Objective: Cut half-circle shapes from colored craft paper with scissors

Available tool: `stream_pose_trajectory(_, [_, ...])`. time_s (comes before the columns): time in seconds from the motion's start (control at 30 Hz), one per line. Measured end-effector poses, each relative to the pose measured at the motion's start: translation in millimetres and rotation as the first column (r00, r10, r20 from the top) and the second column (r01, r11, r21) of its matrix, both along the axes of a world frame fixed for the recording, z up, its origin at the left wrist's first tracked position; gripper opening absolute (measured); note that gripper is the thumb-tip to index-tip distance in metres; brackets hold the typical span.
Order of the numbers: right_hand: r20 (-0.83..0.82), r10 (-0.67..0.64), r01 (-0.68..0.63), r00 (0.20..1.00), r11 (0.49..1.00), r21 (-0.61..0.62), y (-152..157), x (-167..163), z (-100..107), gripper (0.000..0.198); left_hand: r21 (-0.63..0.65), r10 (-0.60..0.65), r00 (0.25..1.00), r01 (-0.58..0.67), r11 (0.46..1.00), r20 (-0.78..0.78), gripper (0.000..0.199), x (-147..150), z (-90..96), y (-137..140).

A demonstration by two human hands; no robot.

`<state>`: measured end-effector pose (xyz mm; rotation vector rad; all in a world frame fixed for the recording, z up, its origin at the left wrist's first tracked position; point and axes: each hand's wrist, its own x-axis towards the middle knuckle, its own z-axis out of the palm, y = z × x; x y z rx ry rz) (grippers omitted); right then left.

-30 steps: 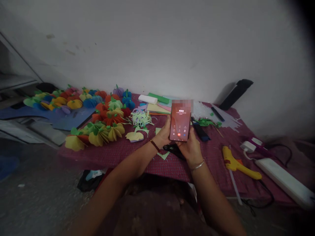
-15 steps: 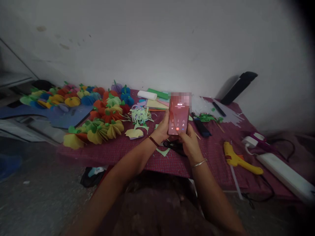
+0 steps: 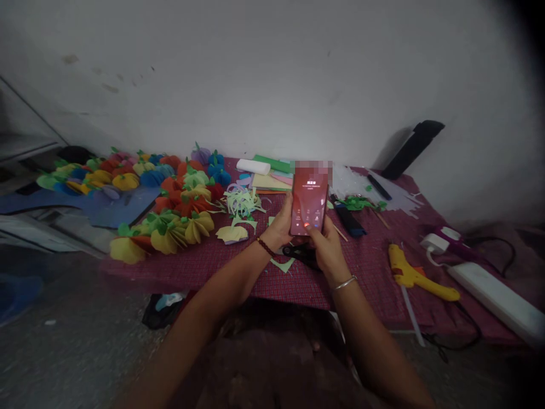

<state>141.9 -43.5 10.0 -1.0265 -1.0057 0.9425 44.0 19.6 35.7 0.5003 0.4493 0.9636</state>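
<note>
Upright above the table, a smartphone faces me with a lit reddish call screen; its top is blurred out. My left hand is closed on its left edge, a beaded bracelet at the wrist. My right hand grips the lower right side, its thumb on the red button near the screen's bottom. Under the hands lies a dark-handled tool, partly covered, beside a light green paper scrap. To the left are a stack of yellow paper cutouts and a heap of paper strips.
Several colourful paper pumpkins crowd the left of the red checked tablecloth. On the right lie a yellow glue gun, a white power strip and a black utility knife. A dark object leans against the wall.
The right thumb has moved slightly left onto the red button on the phone screen. Both hands keep their hold, and the view has shifted slightly.
</note>
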Motion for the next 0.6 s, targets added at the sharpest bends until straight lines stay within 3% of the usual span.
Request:
stream_pose_trajectory(0.13, [-0.022, -0.023, 0.023, 0.999, 1.0, -0.011, 0.0, -1.6, 0.4, 0.036, -0.01, -0.01, 1.0, 0.01, 1.0, 0.016, 0.073, -0.2, -0.8, 0.4])
stream_pose_trajectory(0.33, [-0.13, 0.106, -0.109, 0.986, 0.994, -0.018, -1.6, -1.3, -0.2, 0.034, -0.003, -0.062, 0.998, 0.062, 0.998, 0.021, 0.078, -3.5, -2.1, 1.7])
stream_pose_trajectory(0.6, [-0.116, 0.148, -0.149, 0.982, 0.989, 0.005, -0.4, -0.4, 3.5, 0.055, 0.014, -0.049, 0.998, 0.048, 0.999, 0.036, 0.083, -4.0, 5.4, -0.3])
